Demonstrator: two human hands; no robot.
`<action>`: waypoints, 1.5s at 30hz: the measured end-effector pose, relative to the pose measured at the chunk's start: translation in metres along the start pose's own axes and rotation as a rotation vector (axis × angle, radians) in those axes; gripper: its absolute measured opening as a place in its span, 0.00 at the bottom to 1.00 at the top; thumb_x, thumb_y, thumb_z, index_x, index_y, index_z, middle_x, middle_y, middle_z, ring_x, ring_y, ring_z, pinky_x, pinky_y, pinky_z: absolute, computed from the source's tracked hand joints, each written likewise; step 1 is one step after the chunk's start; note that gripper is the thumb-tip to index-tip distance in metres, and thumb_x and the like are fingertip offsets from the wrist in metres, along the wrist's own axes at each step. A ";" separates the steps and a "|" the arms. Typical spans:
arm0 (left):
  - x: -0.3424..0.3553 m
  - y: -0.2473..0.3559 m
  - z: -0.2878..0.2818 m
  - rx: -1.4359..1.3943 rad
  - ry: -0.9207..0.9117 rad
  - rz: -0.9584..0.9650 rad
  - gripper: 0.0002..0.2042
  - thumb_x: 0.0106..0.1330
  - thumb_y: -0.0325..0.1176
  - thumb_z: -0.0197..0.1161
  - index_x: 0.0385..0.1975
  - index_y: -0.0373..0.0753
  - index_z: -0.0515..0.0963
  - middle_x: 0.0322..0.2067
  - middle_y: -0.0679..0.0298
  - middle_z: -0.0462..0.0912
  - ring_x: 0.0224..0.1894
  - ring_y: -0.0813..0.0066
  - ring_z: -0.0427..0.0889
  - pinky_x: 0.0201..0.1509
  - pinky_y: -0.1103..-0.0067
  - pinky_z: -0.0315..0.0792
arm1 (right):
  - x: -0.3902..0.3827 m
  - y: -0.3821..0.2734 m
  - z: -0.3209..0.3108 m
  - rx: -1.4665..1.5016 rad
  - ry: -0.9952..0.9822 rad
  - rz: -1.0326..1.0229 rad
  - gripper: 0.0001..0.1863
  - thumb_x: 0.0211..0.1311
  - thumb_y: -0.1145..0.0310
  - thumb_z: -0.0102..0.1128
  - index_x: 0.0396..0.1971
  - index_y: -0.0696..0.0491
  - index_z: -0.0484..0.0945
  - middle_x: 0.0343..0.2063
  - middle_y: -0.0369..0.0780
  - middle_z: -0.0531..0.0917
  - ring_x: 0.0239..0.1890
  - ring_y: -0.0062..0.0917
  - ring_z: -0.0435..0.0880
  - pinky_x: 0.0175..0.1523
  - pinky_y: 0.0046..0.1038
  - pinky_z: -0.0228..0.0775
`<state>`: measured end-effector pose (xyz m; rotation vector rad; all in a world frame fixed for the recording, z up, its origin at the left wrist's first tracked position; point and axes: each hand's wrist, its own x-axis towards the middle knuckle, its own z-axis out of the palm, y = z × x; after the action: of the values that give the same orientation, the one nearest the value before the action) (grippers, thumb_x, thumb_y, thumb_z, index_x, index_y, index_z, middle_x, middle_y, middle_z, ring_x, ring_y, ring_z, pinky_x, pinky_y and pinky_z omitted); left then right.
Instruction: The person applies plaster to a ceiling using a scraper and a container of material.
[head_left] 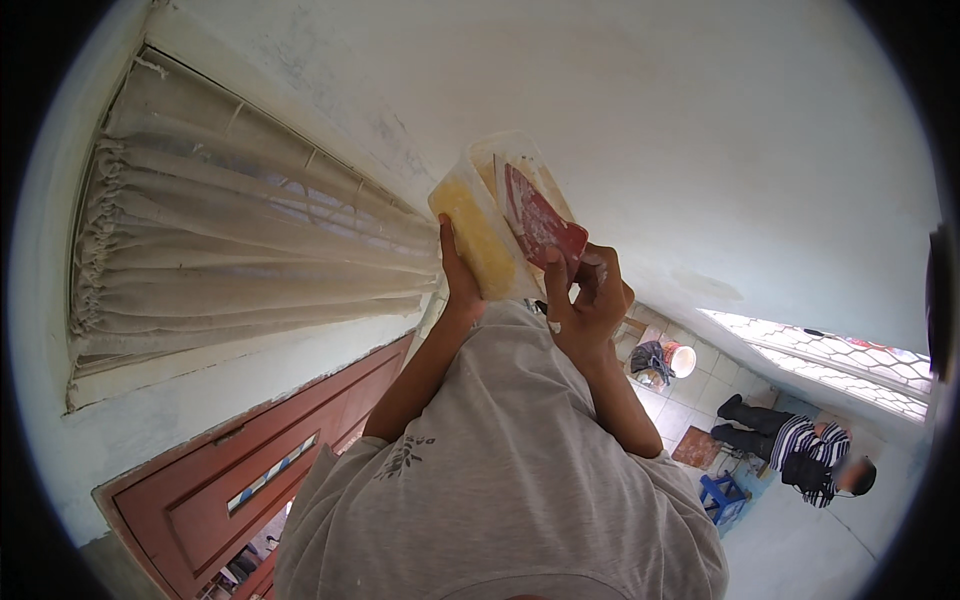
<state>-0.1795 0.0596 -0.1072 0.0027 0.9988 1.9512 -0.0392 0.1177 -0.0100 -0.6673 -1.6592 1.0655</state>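
Observation:
A clear plastic tub with yellowish paste showing through its wall is held up in front of my chest. My left hand grips it from the left side, with the thumb along the wall. Between the thumb and fingers of my right hand is a flat dark-red putty spreader, smeared with whitish paste. Its blade lies over the tub's open mouth, tilted up and to the left, and covers part of the inside. A small white smear marks my right thumb.
A curtained window and a red-brown door are on the left. To the right, a bucket, a dark bag and a blue stool stand on the tiled floor, near a person in a striped top. A pale wall fills the top.

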 end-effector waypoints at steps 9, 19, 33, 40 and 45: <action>0.003 -0.007 -0.001 0.012 0.031 0.020 0.35 0.76 0.67 0.38 0.65 0.40 0.66 0.53 0.58 0.79 0.55 0.66 0.81 0.60 0.69 0.76 | -0.002 0.003 -0.001 -0.039 0.000 -0.002 0.08 0.62 0.78 0.69 0.39 0.62 0.80 0.30 0.47 0.89 0.29 0.23 0.90 0.39 0.25 0.84; 0.010 -0.022 -0.012 -0.021 -0.003 0.017 0.37 0.76 0.68 0.35 0.59 0.37 0.70 0.47 0.53 0.82 0.50 0.62 0.84 0.56 0.67 0.77 | -0.003 0.003 -0.008 -0.073 -0.022 -0.056 0.09 0.61 0.79 0.68 0.41 0.63 0.81 0.32 0.48 0.89 0.33 0.27 0.92 0.40 0.27 0.85; 0.006 -0.031 -0.023 -0.024 -0.056 0.005 0.37 0.76 0.67 0.37 0.66 0.39 0.65 0.56 0.56 0.76 0.57 0.64 0.78 0.62 0.69 0.73 | -0.008 0.008 -0.016 -0.120 -0.064 -0.136 0.10 0.62 0.80 0.68 0.42 0.65 0.79 0.29 0.44 0.89 0.29 0.17 0.87 0.37 0.21 0.82; 0.005 -0.033 -0.027 -0.052 -0.091 -0.009 0.36 0.76 0.66 0.39 0.70 0.40 0.62 0.61 0.58 0.73 0.62 0.67 0.76 0.66 0.70 0.71 | -0.012 0.014 -0.020 -0.134 -0.090 -0.123 0.10 0.60 0.80 0.69 0.41 0.64 0.80 0.30 0.46 0.89 0.30 0.21 0.89 0.37 0.23 0.84; -0.002 -0.027 -0.007 -0.008 0.029 0.034 0.38 0.74 0.68 0.39 0.67 0.40 0.65 0.57 0.57 0.77 0.57 0.63 0.78 0.61 0.65 0.75 | -0.009 0.013 -0.027 -0.141 -0.102 -0.113 0.10 0.58 0.80 0.70 0.39 0.60 0.80 0.31 0.47 0.89 0.30 0.27 0.91 0.37 0.26 0.84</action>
<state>-0.1616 0.0610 -0.1283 -0.0134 1.0155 1.9910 -0.0116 0.1254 -0.0226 -0.6106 -1.8510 0.9204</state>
